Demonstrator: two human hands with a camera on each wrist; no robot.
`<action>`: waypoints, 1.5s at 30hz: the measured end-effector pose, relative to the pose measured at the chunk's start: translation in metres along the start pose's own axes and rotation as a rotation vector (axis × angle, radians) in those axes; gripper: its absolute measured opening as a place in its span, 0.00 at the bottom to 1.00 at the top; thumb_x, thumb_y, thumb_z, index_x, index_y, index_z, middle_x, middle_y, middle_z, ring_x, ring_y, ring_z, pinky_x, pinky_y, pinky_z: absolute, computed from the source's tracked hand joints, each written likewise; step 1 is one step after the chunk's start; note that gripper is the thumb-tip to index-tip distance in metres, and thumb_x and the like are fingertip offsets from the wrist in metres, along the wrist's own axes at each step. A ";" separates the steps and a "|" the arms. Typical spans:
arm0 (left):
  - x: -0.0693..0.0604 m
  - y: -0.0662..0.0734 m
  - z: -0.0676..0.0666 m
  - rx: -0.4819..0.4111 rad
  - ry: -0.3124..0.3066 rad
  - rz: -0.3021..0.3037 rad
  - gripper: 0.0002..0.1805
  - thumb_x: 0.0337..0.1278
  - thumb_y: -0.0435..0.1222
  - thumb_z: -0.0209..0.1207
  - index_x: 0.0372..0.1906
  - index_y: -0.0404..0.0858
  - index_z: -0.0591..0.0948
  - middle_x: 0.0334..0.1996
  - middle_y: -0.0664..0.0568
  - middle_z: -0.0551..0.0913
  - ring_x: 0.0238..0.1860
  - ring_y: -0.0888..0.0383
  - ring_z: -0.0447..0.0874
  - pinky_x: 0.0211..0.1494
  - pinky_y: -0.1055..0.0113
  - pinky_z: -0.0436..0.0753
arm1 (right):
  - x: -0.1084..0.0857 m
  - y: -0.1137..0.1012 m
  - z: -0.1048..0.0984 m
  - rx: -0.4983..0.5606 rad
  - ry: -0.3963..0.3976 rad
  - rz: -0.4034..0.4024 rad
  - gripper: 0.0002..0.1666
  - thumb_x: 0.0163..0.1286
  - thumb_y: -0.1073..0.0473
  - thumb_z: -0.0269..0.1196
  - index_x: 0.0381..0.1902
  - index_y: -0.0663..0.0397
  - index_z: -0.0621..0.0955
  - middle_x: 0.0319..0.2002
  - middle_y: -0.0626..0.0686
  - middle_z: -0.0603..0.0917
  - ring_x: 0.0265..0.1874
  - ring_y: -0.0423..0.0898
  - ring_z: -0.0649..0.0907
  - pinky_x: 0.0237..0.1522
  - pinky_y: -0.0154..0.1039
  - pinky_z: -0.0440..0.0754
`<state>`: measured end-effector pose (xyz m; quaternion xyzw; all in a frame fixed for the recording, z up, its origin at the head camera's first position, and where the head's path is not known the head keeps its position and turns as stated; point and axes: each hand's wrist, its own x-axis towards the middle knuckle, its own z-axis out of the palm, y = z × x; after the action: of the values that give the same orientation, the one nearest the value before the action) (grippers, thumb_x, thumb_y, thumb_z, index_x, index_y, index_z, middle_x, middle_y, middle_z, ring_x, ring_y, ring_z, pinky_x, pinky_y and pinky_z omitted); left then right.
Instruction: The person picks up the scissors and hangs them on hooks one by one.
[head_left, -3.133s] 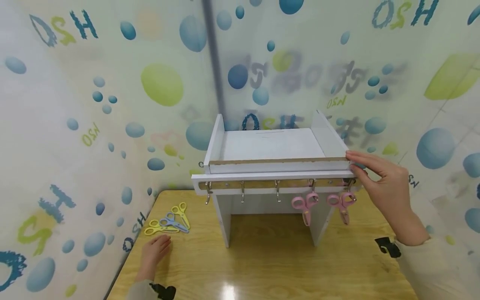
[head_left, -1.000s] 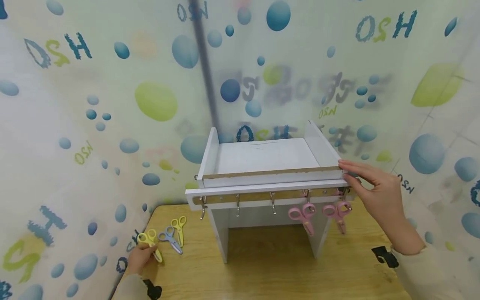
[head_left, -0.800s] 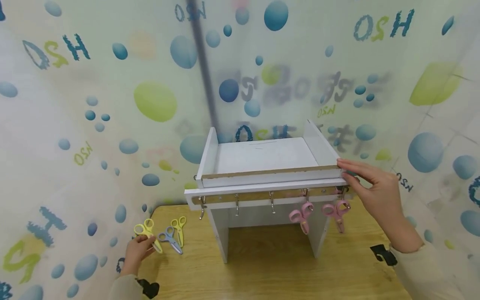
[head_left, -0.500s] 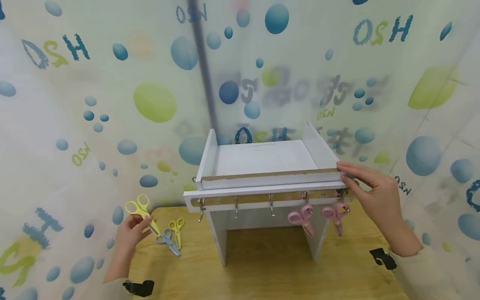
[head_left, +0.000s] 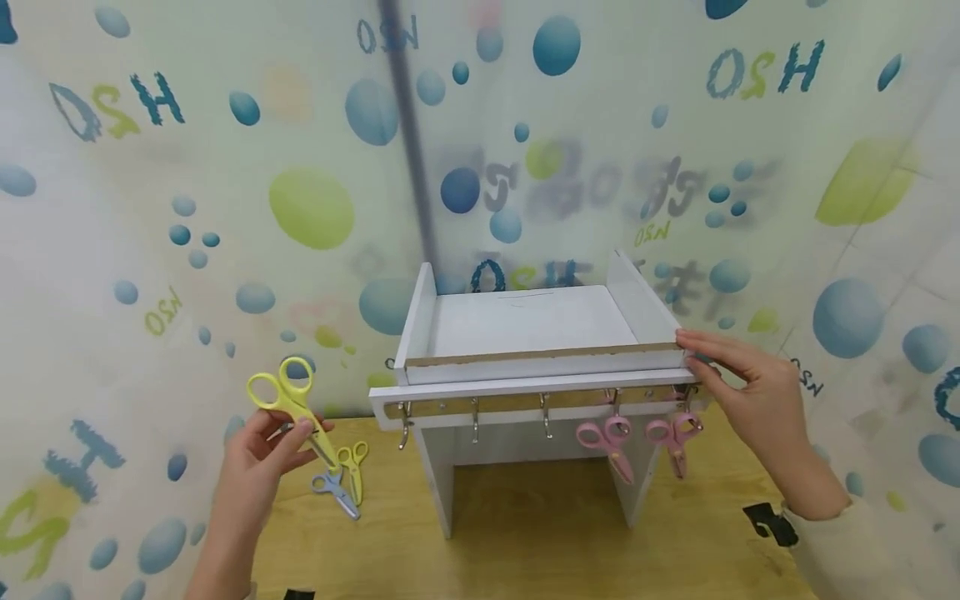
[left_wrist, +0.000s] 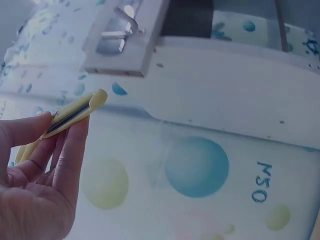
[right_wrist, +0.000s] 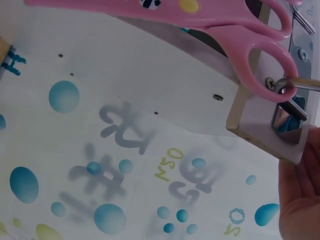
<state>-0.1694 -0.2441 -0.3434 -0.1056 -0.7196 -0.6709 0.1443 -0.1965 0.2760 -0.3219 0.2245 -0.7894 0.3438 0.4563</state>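
Observation:
My left hand [head_left: 251, 467] pinches yellow scissors [head_left: 288, 396] by the blade part between thumb and fingers, raised left of the white rack [head_left: 547, 364] with the handle loops up. In the left wrist view the same scissors [left_wrist: 75, 112] show edge-on in the left hand [left_wrist: 45, 185]. My right hand [head_left: 761, 400] grips the rack's right front corner, thumb below and fingers on top. Pink scissors [head_left: 606, 435] and a second pink pair [head_left: 675, 433] hang from hooks at the right. Three hooks to the left, such as one hook [head_left: 546, 417], hold nothing.
Blue scissors [head_left: 337, 493] and another yellow pair [head_left: 353, 468] lie on the wooden table [head_left: 525, 558] left of the rack. Patterned sheeting [head_left: 315, 208] stands behind and at both sides.
The left hand has picked up one yellow pair of scissors from the table and raised it towards the rack's left end. The right hand keeps its grip on the corner.

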 end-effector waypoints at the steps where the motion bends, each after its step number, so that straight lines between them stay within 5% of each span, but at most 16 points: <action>1: -0.004 0.006 0.005 0.003 -0.004 0.008 0.06 0.72 0.30 0.53 0.46 0.41 0.78 0.37 0.60 0.89 0.42 0.66 0.89 0.39 0.71 0.88 | 0.000 0.000 0.000 0.003 -0.004 -0.001 0.26 0.50 0.81 0.70 0.47 0.56 0.88 0.50 0.40 0.88 0.51 0.21 0.81 0.49 0.12 0.75; 8: -0.020 0.029 0.045 0.003 -0.089 0.051 0.10 0.71 0.27 0.52 0.51 0.41 0.78 0.38 0.59 0.89 0.41 0.65 0.89 0.38 0.68 0.89 | 0.003 0.001 0.000 0.014 -0.006 0.003 0.25 0.52 0.81 0.70 0.47 0.57 0.88 0.50 0.39 0.87 0.51 0.22 0.82 0.45 0.12 0.75; 16: -0.033 0.015 0.094 -0.064 -0.256 0.106 0.08 0.67 0.23 0.54 0.48 0.27 0.77 0.38 0.63 0.88 0.41 0.68 0.87 0.38 0.68 0.89 | 0.001 0.001 0.000 0.001 -0.013 0.022 0.24 0.52 0.80 0.70 0.46 0.58 0.88 0.50 0.30 0.84 0.51 0.19 0.81 0.48 0.12 0.75; 18: -0.037 0.010 0.108 -0.072 -0.296 0.109 0.08 0.66 0.24 0.55 0.47 0.23 0.75 0.38 0.64 0.87 0.40 0.69 0.86 0.38 0.67 0.89 | -0.001 0.002 0.000 -0.008 -0.007 0.010 0.24 0.51 0.80 0.71 0.46 0.58 0.89 0.49 0.30 0.84 0.49 0.19 0.81 0.39 0.11 0.73; 23: -0.044 0.000 0.142 -0.126 -0.419 0.053 0.11 0.66 0.28 0.58 0.47 0.23 0.76 0.39 0.42 0.86 0.39 0.68 0.84 0.40 0.66 0.89 | 0.003 0.006 0.000 -0.004 0.009 -0.022 0.25 0.50 0.81 0.71 0.46 0.57 0.89 0.49 0.33 0.85 0.47 0.18 0.82 0.24 0.18 0.64; 27: -0.047 -0.009 0.166 -0.164 -0.496 -0.020 0.12 0.67 0.31 0.59 0.46 0.24 0.77 0.40 0.26 0.81 0.37 0.68 0.84 0.42 0.69 0.88 | 0.007 0.006 0.000 0.003 0.013 -0.036 0.26 0.50 0.81 0.70 0.46 0.57 0.89 0.49 0.35 0.86 0.46 0.18 0.82 0.26 0.18 0.65; 37: -0.031 -0.037 0.208 -0.099 -0.381 -0.093 0.12 0.63 0.34 0.64 0.44 0.28 0.79 0.39 0.31 0.83 0.34 0.68 0.83 0.39 0.69 0.89 | 0.012 0.004 0.000 0.020 -0.013 0.008 0.25 0.53 0.80 0.70 0.47 0.57 0.88 0.50 0.29 0.83 0.51 0.20 0.81 0.51 0.14 0.75; 45: -0.034 -0.065 0.216 0.040 -0.277 -0.032 0.10 0.62 0.37 0.65 0.40 0.33 0.81 0.37 0.40 0.87 0.35 0.71 0.80 0.39 0.77 0.81 | 0.001 0.001 0.002 0.021 0.011 -0.012 0.25 0.49 0.81 0.71 0.46 0.59 0.88 0.50 0.29 0.84 0.51 0.20 0.81 0.46 0.11 0.74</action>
<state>-0.1747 -0.0330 -0.4283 -0.1827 -0.7474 -0.6378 0.0349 -0.1987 0.2749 -0.3224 0.2321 -0.7820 0.3505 0.4602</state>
